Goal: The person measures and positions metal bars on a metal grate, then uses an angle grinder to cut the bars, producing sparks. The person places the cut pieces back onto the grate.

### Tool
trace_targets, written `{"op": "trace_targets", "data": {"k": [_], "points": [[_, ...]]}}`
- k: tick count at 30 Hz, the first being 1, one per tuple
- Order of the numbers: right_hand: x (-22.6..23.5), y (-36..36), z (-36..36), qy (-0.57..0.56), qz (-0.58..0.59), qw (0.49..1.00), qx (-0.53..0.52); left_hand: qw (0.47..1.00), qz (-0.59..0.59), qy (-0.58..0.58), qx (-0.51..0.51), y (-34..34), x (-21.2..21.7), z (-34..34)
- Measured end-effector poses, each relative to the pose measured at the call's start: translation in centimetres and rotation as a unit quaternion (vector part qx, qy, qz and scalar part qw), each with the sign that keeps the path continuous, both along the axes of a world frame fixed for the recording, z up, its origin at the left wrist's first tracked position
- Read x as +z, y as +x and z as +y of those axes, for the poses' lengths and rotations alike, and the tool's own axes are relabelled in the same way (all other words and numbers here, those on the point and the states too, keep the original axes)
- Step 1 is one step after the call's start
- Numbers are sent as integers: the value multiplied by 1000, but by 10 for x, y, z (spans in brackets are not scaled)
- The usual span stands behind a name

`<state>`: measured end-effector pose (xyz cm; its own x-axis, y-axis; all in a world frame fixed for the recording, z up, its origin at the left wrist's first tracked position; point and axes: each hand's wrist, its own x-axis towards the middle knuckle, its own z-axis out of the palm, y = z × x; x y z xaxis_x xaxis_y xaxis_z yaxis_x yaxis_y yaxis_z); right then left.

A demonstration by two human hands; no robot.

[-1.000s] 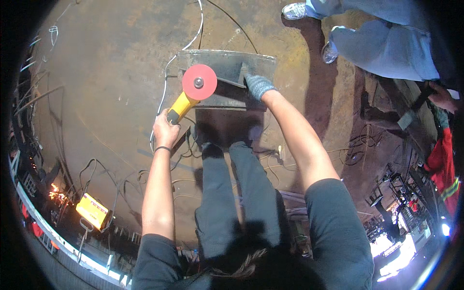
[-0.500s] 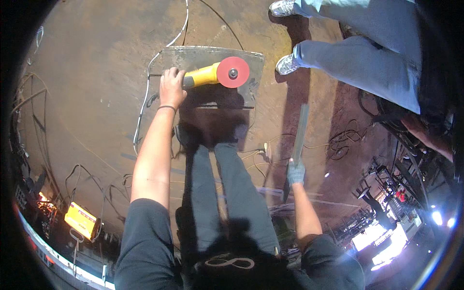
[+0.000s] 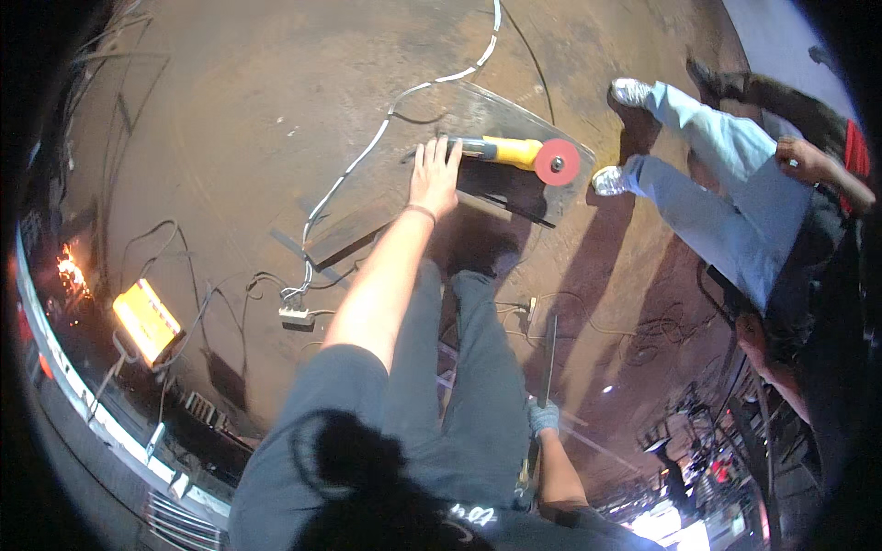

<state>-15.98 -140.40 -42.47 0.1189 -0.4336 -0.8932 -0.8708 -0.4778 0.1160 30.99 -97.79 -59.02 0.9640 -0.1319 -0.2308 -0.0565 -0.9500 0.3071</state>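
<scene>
A yellow and black angle grinder [image 3: 511, 151] with a red disc [image 3: 557, 163] lies on a dark metal plate [image 3: 514, 115] on the floor. At the grinder's rear end is my left hand [image 3: 435, 176], bare, its fingers stretched out with the tips beside or touching the black body; contact is hard to make out. My right hand [image 3: 543, 418], in a grey glove, is low at my right side. It is closed round the lower end of a long, flat metal bar [image 3: 549, 363] that points upward and away from me.
A white cable [image 3: 367, 151] snakes past the plate's left side to a power strip [image 3: 296, 318]. A person in light jeans [image 3: 707, 197] stands at the right, one hand [image 3: 808, 161] showing. An orange-yellow box [image 3: 147, 321] stands at left, near sparks [image 3: 72, 271].
My left hand has gone from wrapping the grinder's body to lying with straightened fingers at its rear end. The view has turned, and the metal bar sits lower and closer to my leg.
</scene>
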Motion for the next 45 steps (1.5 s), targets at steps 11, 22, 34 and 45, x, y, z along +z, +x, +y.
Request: {"op": "trace_targets", "data": {"k": [11,22,34,45], "points": [[102,144,65,-13,-240,898,368,914,275,31,296,-426,257,277],[86,525,435,301,-449,776,324,797,-58,-60,599,-375,393,378],[187,803,848,395,-553,672,293,785,-208,-94,576,-119,431,668],[365,857,1234,679,-353,635,104,641,-277,-108,708,-82,501,745]]}}
